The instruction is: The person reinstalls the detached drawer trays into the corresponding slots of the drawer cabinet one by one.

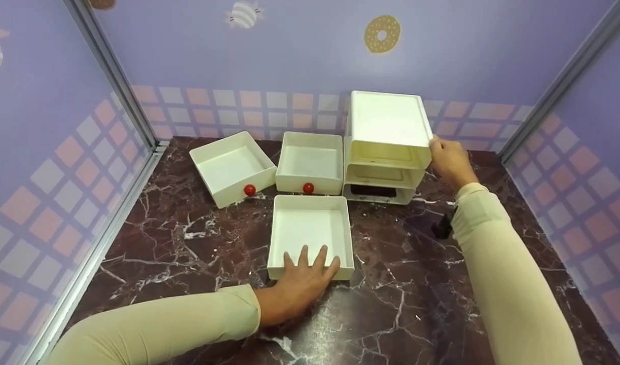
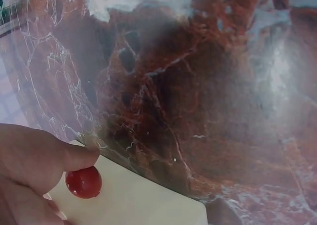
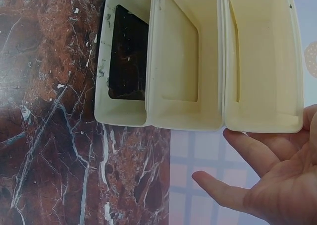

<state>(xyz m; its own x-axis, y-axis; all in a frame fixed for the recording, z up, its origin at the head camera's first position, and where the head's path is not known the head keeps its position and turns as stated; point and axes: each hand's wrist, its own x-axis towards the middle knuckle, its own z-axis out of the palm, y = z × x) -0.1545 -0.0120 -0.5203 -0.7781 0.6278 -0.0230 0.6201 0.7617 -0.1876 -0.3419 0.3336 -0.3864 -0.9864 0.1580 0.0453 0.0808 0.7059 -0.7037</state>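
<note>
My left hand point(image 1: 302, 281) is at the near side of a white open drawer point(image 1: 312, 223), its fingers reaching over the front wall. Its thumb presses the drawer's outer front face beside a red round knob point(image 2: 84, 182) in the left wrist view. My right hand point(image 1: 450, 159) touches the upper right side of a white three-tier drawer cabinet point(image 1: 391, 116). From the right wrist view, its fingers point(image 3: 247, 150) are mostly extended against the wall of the top compartment point(image 3: 265, 61). All three compartments are without drawers. Part of the left hand's grip is hidden.
Two more white drawers stand behind: a tilted one point(image 1: 233, 167) on the left and a straight one point(image 1: 311, 159) beside the cabinet, both with red knobs. The dark marble tabletop point(image 1: 178, 263) is bounded by purple walls point(image 1: 299, 56).
</note>
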